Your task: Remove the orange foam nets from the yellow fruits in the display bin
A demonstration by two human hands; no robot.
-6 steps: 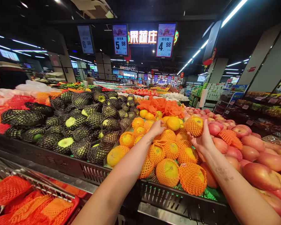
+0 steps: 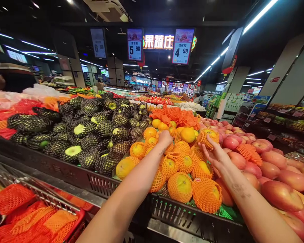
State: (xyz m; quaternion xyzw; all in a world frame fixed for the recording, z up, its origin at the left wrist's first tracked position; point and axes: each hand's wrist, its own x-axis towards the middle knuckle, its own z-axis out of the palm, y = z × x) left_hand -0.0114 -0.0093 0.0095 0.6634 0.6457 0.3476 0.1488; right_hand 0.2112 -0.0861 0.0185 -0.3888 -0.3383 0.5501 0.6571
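Observation:
Oranges (image 2: 180,186), most in orange foam nets, fill a black crate in front of me. My right hand (image 2: 215,154) holds a netted orange (image 2: 209,137) above the pile's right side, its thumb behind the fruit and its fingers beneath. Over the middle of the pile, my left hand (image 2: 165,137) is closed with the fingers curled away from me. Whatever those fingers may hold is hidden. A bare yellow-orange fruit (image 2: 187,135) lies just right of my left hand. Loose orange foam nets (image 2: 176,115) are heaped behind the oranges.
Dark green fruit in black nets (image 2: 87,126) is piled on the left. Red apples (image 2: 278,187) lie on the right. A red basket (image 2: 77,221) with foam nets stands low at the left. The black crate's slotted rim (image 2: 192,216) runs along the front.
My left hand has shifted slightly left, and its fingers are now curled out of sight. My right hand has turned a little with the orange, which sits slightly lower.

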